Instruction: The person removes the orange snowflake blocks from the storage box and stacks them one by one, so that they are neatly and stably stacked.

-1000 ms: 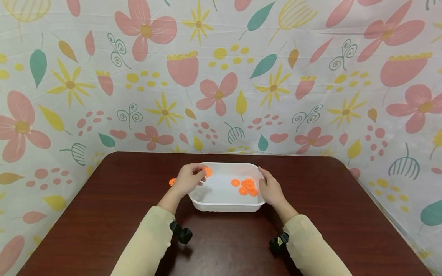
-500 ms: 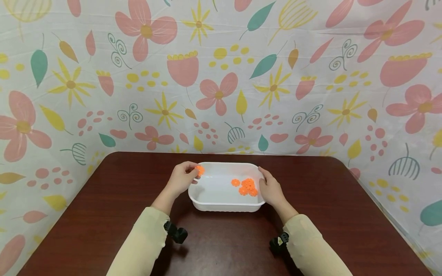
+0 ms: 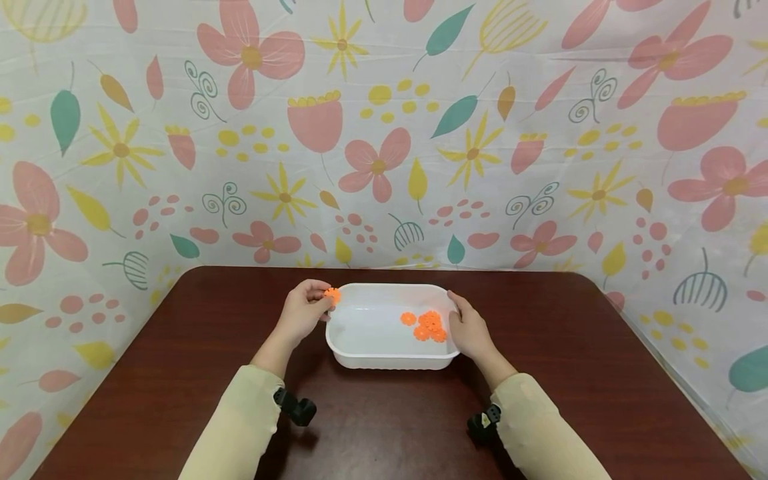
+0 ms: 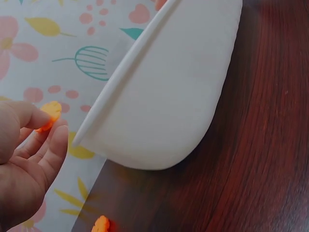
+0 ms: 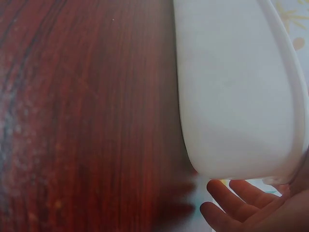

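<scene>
My left hand (image 3: pixel 300 311) pinches a small orange scalloped disc (image 3: pixel 332 295) between thumb and fingers, at the back left corner of a white rectangular tub (image 3: pixel 390 361). In the left wrist view the disc (image 4: pixel 52 115) is held just off the tub's rim (image 4: pixel 99 108). My right hand (image 3: pixel 472 329) grips the tub's right end, thumb at the rim. Its fingers (image 5: pixel 231 200) show outside the end wall in the right wrist view. Inside the tub, several similar orange discs (image 3: pixel 429 325) lie clustered toward the right, with a single disc (image 3: pixel 408 319) beside them.
Another orange disc (image 4: pixel 101 224) lies on the table left of the tub, hidden behind my left hand in the head view. The dark reddish-brown wooden table (image 3: pixel 384 427) ends at a flower-print cloth (image 3: pixel 384 147) behind it. A black wrist camera (image 3: pixel 295 407) sits by my left sleeve.
My left hand has moved left with the orange disc, from over the tub's interior to its left rim. The disc on the table is now covered from the head view. The right hand keeps its hold.
</scene>
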Available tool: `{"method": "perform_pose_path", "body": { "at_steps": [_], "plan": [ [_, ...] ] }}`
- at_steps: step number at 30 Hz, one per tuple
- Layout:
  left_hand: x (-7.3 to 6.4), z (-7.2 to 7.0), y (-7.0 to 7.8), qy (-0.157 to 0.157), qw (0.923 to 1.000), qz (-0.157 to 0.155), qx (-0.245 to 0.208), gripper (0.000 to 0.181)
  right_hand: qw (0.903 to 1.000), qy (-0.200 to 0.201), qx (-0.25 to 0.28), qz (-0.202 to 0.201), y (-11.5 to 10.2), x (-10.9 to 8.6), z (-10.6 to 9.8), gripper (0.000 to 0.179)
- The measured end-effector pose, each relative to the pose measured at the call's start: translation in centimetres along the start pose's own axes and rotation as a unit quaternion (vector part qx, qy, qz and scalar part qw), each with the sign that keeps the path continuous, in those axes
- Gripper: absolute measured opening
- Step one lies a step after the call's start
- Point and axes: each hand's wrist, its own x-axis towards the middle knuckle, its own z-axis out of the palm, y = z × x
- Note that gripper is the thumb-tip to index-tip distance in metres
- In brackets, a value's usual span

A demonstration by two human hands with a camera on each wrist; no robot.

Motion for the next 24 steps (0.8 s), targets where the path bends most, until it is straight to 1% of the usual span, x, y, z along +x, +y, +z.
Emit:
{"method": "perform_pose_path", "body": {
  "at_steps": [4, 9, 13, 17, 21, 24],
  "plan": [
    [0.1, -0.6, -0.4, 0.017, 0.9998, 0.002, 0.003, 0.023, 1.0000, -0.002, 0.003, 0.001, 0.0, -0.1, 0.0, 0.048],
    [0.0, -1.4, -0.8, 0.033, 0.9994, 0.000, 0.007, 0.025, 1.0000, -0.004, 0.004, 0.002, -0.1, -0.1, 0.0, 0.048],
    [-0.1, -2.1, -1.1, 0.042, 0.9989, -0.017, 0.010, 0.028, 1.0000, -0.006, 0.007, 0.003, -0.1, -0.1, 0.0, 0.049],
    [0.0, -2.7, -1.5, 0.046, 0.9980, -0.041, 0.009, 0.031, 0.9999, -0.005, 0.009, 0.002, -0.2, -0.2, 0.0, 0.049],
    [0.1, -3.1, -1.9, 0.052, 0.9975, -0.047, -0.006, 0.033, 0.9999, -0.004, 0.010, 0.002, -0.2, -0.2, -0.1, 0.049],
    [0.2, -3.5, -2.3, 0.059, 0.9970, -0.049, -0.003, 0.032, 0.9999, -0.003, 0.011, 0.003, -0.2, -0.2, -0.1, 0.049]
  ]
}}
